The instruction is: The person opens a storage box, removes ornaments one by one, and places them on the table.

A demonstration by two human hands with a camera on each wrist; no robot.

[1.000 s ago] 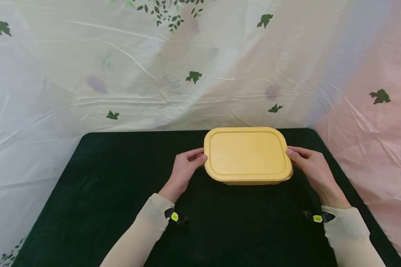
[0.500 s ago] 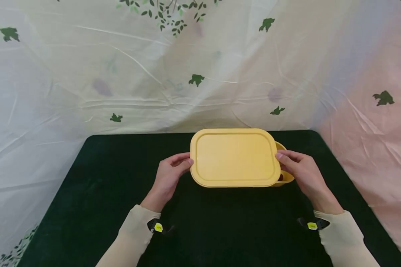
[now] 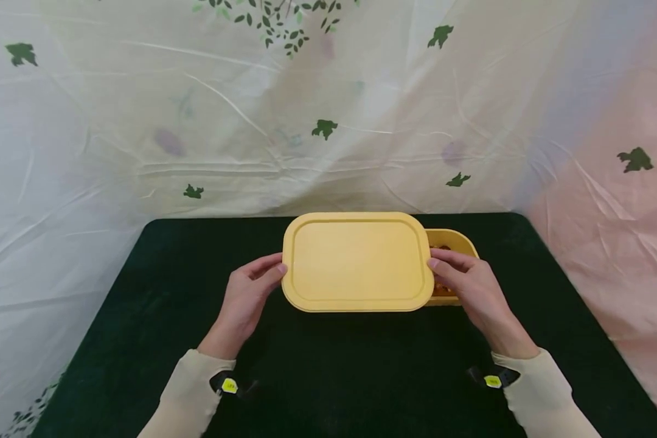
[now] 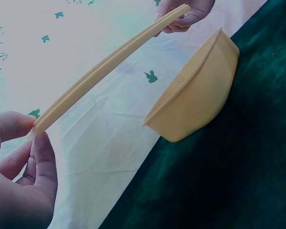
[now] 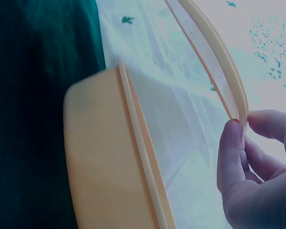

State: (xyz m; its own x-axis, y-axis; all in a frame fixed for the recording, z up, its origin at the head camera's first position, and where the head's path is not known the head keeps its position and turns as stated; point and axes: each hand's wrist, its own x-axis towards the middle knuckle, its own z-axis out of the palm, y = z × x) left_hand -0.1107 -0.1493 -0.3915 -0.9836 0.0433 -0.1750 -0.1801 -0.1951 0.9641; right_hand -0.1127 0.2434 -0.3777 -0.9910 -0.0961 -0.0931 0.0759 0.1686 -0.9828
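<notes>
Between my two hands is a yellow rectangular lid (image 3: 358, 261) with rounded corners, raised above its container. My left hand (image 3: 243, 304) pinches its left short edge between thumb and fingers. At the opposite short edge, my right hand (image 3: 479, 298) pinches it the same way. The yellow container (image 4: 195, 95) stands on the table, and both wrist views show a gap between it and the lid (image 5: 224, 57). In the head view the lid covers the container's left part. Reddish-brown contents (image 3: 440, 286) show inside at the right, partly behind my right hand.
A dark green cloth (image 3: 334, 377) covers the table. Pale curtains (image 3: 224, 121) printed with green leaves and birds hang behind the table, and a pinkish one (image 3: 624, 231) hangs at its right. Each wrist carries a small camera strap (image 3: 227, 383).
Both hands have carried the lid from over the container toward the left and slightly nearer. The container's right side and its contents have come into view.
</notes>
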